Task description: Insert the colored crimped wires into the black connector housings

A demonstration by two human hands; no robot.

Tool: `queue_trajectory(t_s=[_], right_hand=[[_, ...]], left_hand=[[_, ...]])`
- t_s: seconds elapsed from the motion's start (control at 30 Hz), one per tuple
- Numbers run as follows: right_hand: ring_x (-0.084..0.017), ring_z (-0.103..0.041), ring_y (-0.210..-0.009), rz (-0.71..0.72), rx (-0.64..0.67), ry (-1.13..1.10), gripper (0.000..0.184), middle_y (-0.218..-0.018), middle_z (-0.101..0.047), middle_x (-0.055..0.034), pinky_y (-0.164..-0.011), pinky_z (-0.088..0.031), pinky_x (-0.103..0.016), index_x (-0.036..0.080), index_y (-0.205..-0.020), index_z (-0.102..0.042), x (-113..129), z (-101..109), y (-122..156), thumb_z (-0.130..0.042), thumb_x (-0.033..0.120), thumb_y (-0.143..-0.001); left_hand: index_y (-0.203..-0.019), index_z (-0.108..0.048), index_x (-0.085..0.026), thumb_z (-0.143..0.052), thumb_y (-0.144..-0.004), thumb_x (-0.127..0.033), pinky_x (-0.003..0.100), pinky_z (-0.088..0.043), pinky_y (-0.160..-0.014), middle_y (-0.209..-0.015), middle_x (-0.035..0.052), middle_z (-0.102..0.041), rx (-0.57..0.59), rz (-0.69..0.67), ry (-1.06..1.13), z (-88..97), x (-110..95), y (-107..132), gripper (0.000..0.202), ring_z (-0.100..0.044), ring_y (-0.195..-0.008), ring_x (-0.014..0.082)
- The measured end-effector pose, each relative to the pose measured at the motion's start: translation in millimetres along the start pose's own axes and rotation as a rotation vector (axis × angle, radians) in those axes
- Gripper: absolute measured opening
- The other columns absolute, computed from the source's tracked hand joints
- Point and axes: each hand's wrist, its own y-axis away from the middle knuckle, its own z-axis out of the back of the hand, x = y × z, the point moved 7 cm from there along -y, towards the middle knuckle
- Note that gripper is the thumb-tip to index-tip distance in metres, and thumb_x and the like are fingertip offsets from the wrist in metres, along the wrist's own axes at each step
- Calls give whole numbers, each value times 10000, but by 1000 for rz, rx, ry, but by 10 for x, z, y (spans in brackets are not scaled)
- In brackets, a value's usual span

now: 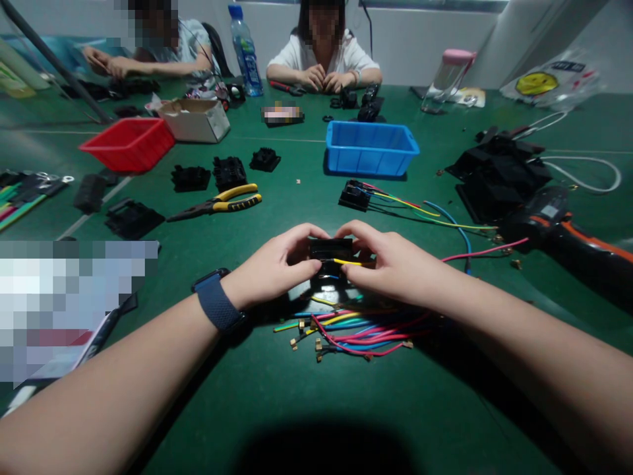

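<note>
A green desk (277, 402) carries everything here. Far across it, two other people sit with their hands on small black parts. At the right edge lies a black and orange power tool (568, 231), beside a heap of black housings (499, 171). A blue bin (370, 146) stands past the middle; its inside cannot be seen from this angle. A red bin (129, 142) sits to the left, contents likewise hidden, with an open cardboard box (195, 119) just behind it. Yellow-handled pliers (222, 201) lie between the bins.

Near the front, the left hand (274, 267) and the right hand (395, 264) meet around a small black connector block (330, 249), fingers curled closed on its two ends, raised just above the desk. A yellow wire (349, 262) runs from it under the right thumb. Loose coloured wires (356, 330) lie beneath the hands.
</note>
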Motion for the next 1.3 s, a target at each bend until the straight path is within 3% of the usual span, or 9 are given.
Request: queue_trajectory(t_s=[0.17,0.77,1.0,1.3], right_hand=[[-132,-516,-614,11,-8,19,356,-762,-604,15,-556,-347,-240,242,-1124,-490,5,-2,-5,-535,309,-777],[-149,-535,-662,25,23,84,454,-907,-646,-30,-573,-358,-247,239,-1180,-491,1,17,10,-573,290,-736],[-133,-518,-619,-30,-4,-1,439,-797,-625,5,-561,-370,-240,247,-1153,-484,-11,-33,-11,-564,265,-722],[-115,-520,-596,-60,-24,-66,413,-798,-640,20,-542,-381,-222,248,-1102,-500,-22,-54,-9,-575,256,-696]], left_hand=[[-1085,-486,-146,-545,-755,-229,272,-442,-704,-916,26,-586,-19,20,4,-3,1,-3,345,-556,-804,154],[-1049,-509,-150,-534,-736,-203,278,-439,-713,-892,17,-593,-50,45,49,14,17,-14,318,-557,-806,158],[-1047,-505,-151,-534,-742,-208,290,-443,-737,-927,23,-587,-60,34,47,21,51,-19,312,-557,-838,166],[-1089,-485,-166,-530,-797,-249,290,-420,-767,-986,22,-563,-4,-4,28,10,53,-14,307,-525,-887,164]])
